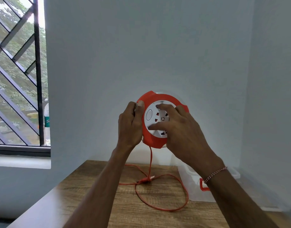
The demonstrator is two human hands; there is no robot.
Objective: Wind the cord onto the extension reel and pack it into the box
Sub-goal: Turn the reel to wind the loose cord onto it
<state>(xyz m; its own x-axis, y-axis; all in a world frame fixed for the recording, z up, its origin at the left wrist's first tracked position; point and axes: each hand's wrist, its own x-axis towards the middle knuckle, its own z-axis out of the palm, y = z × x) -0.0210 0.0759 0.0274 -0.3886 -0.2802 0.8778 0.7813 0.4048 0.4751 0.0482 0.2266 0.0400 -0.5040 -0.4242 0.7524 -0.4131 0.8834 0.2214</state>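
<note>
Your left hand [130, 124] grips the raised reel [159, 120] steady; right hand [179, 127] spreads fingers on its hub to wind slack cord [162, 193].

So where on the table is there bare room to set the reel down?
Bare wood shows along the table at its near left, between the left forearm and the table's left edge. Mid-table is crowded by the loose orange cord and its plug; the clear box fills the right rear.

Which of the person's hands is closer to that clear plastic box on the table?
The right. The right hand is on the reel's white face, above the box; the left hand grips the reel's far edge.
</note>
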